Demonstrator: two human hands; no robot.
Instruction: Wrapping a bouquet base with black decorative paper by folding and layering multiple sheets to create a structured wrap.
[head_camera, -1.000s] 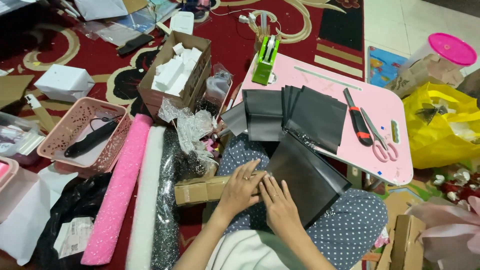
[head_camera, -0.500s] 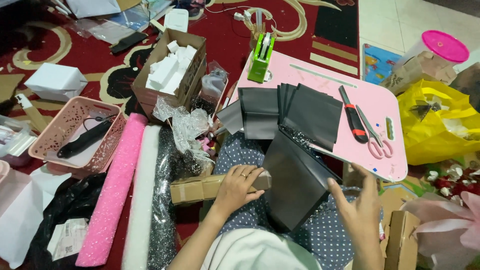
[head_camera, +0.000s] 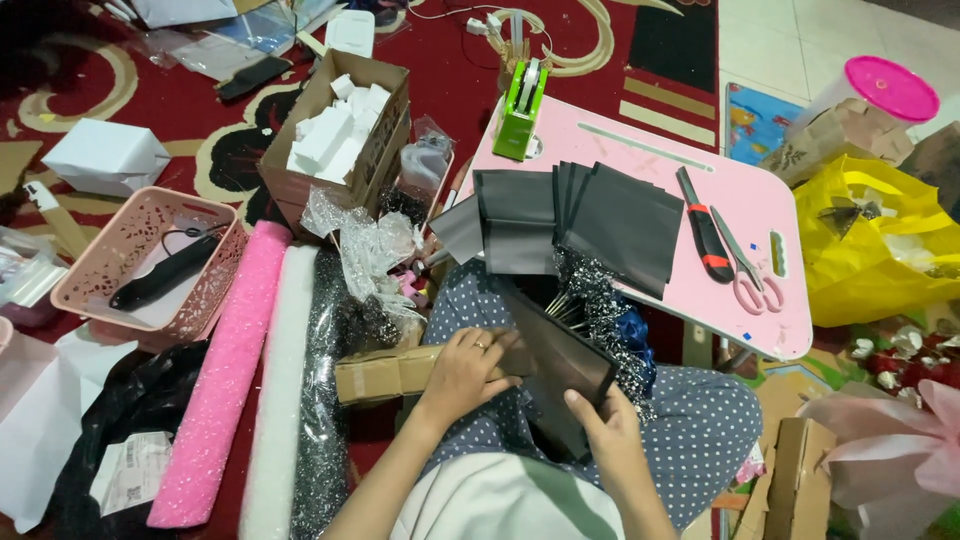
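While the person sits on the patterned red carpet (head_camera: 470, 60) with legs in dotted blue-grey fabric, both hands meet over the lap on a folded sheet of stiff black paper (head_camera: 560, 365). The left hand (head_camera: 462, 372) lies flat on the sheet's near-left part, fingers together and pointing right, a ring on one finger; its wrist crosses a long brown cardboard box (head_camera: 385, 372) that lies just beside the lap. The right hand (head_camera: 605, 435) pinches the sheet's lower right edge between thumb and fingers — the thumb on top, the other fingers hidden beneath.

Just beyond the lap stands a low pink counter (head_camera: 640, 150). On it lie several more black sheets (head_camera: 600, 215) fanned out and overlapping, a green tape dispenser (head_camera: 522, 112) at the far left corner, a black and red utility knife (head_camera: 705, 222) and pink-handled scissors (head_camera: 745, 270) side by side on the right.

To the left on the carpet are a pink glitter roll (head_camera: 225, 380), a white roll (head_camera: 280, 400) touching it, a pink lattice basket (head_camera: 150, 270) and an open cardboard box of white pieces (head_camera: 335, 135). A yellow plastic bag (head_camera: 880, 240) sits at the right — near the counter.
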